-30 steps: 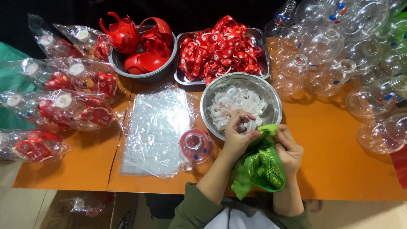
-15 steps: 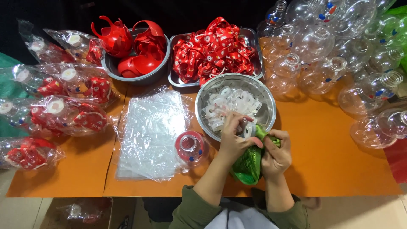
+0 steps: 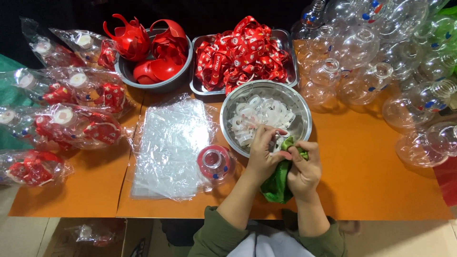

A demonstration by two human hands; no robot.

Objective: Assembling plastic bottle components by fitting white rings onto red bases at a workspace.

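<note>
Both hands meet at the near rim of a steel bowl [image 3: 302,112] of white plastic rings [image 3: 257,116]. My left hand [image 3: 263,152] pinches a small white ring against the top of a green cloth-like piece [image 3: 278,183]. My right hand [image 3: 303,166] is wrapped round that green piece and holds it bunched. A small clear bottle [image 3: 215,163] with a red insert and blue dots stands just left of my left forearm on the orange table [image 3: 362,181].
A stack of clear plastic bags [image 3: 169,147] lies left of the bottle. Bagged finished bottles [image 3: 57,128] pile at the left. A grey bowl of red plastic shapes [image 3: 152,52] and a tray of red ribbons [image 3: 240,54] sit behind. Several empty clear bottles [image 3: 381,62] crowd the right.
The green piece has been squeezed from a loose spread into a tight bunch. My hands have closed together at the bowl's rim, left fingers now pinching a white ring.
</note>
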